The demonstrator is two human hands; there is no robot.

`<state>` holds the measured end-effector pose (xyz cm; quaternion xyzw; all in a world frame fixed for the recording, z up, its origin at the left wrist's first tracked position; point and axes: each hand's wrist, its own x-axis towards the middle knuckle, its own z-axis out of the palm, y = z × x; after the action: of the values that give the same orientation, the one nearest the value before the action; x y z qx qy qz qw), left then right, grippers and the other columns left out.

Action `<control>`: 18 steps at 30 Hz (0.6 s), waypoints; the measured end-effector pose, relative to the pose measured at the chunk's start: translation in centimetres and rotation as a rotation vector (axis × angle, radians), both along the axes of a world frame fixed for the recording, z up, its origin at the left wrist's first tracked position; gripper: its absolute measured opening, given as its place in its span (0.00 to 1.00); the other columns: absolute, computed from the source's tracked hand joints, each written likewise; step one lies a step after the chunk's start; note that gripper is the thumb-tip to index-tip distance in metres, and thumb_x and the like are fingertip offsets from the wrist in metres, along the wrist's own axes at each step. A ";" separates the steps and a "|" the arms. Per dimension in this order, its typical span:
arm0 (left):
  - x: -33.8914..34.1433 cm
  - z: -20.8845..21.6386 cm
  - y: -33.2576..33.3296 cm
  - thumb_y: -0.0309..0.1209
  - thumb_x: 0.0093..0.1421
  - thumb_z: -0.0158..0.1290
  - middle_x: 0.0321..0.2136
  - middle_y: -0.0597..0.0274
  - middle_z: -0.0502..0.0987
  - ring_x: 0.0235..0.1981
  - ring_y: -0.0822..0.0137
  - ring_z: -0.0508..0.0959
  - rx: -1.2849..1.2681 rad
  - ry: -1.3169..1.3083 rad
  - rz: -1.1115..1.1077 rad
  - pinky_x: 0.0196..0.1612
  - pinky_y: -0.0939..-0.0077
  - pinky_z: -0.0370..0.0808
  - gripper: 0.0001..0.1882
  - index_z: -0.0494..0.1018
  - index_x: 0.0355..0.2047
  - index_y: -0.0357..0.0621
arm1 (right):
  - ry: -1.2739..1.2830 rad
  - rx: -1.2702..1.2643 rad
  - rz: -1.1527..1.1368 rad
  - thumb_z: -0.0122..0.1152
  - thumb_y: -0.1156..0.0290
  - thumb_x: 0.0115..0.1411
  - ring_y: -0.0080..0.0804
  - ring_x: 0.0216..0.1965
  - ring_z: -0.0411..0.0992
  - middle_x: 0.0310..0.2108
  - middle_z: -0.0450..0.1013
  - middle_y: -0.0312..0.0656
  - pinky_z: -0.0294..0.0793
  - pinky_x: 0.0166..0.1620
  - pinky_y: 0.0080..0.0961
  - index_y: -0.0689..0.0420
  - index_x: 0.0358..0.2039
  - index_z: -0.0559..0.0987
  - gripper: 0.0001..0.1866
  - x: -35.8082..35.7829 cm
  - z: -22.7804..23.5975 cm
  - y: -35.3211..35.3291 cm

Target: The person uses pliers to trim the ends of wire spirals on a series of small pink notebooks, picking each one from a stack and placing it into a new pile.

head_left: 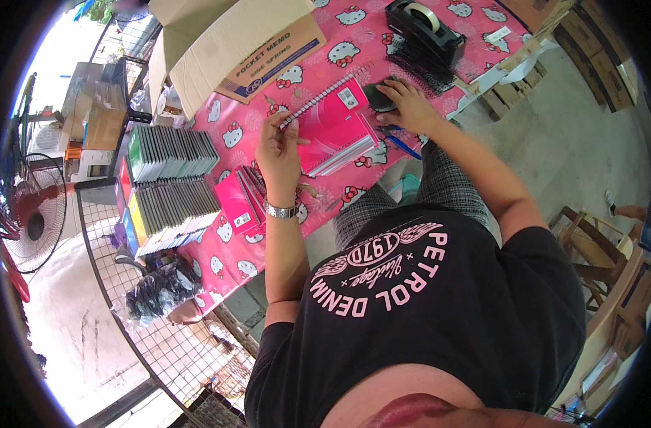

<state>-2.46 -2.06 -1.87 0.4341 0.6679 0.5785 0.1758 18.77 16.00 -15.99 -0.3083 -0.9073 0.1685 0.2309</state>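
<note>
A pink spiral notebook (327, 118) lies on the table before me, its coil running along the far edge. My left hand (277, 146) is closed on the coil's left end, thumb and fingers pinched together. At the notebook's right side my right hand (409, 107) has its fingers around the edge of a dark round object (377, 98), whose kind I cannot make out. Just below that hand lie pliers with blue handles (404, 146). More pink notebooks (240, 203) lie to the left of my left wrist, partly covered by it.
Stacks of spiral notebooks (172, 189) stand at the left. An open cardboard box (268, 60) is at the back. Black coils (419, 68) lie beside a tape dispenser (439, 36) at the far right. A fan (37, 214) stands beyond the wire mesh.
</note>
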 end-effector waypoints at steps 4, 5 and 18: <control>0.0 -0.1 -0.5 0.28 0.66 0.52 0.34 0.58 0.76 0.25 0.73 0.78 -0.108 -0.111 0.056 0.25 0.80 0.78 0.11 0.72 0.44 0.33 | -0.091 0.095 0.063 0.65 0.52 0.53 0.51 0.57 0.64 0.54 0.68 0.51 0.62 0.59 0.47 0.54 0.60 0.67 0.36 4.0 -0.7 -5.5; 0.0 -0.1 -0.4 0.28 0.66 0.52 0.34 0.58 0.76 0.25 0.73 0.78 -0.084 -0.095 0.058 0.25 0.79 0.78 0.11 0.72 0.44 0.33 | -0.130 0.106 0.057 0.65 0.54 0.53 0.52 0.56 0.64 0.54 0.67 0.51 0.64 0.58 0.47 0.55 0.59 0.68 0.35 4.8 -1.0 -6.3; 0.7 -0.6 -0.5 0.23 0.64 0.54 0.26 0.62 0.77 0.26 0.75 0.78 -0.022 -0.087 0.036 0.30 0.82 0.77 0.10 0.72 0.45 0.31 | 0.458 -0.070 0.277 0.66 0.62 0.49 0.47 0.48 0.68 0.47 0.70 0.46 0.67 0.53 0.43 0.55 0.54 0.73 0.30 -1.0 14.0 -10.0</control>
<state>-1.73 -2.56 -2.43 0.3943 0.6737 0.5926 0.1989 17.82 6.01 -1.99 -0.1426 -0.8588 0.2949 0.3939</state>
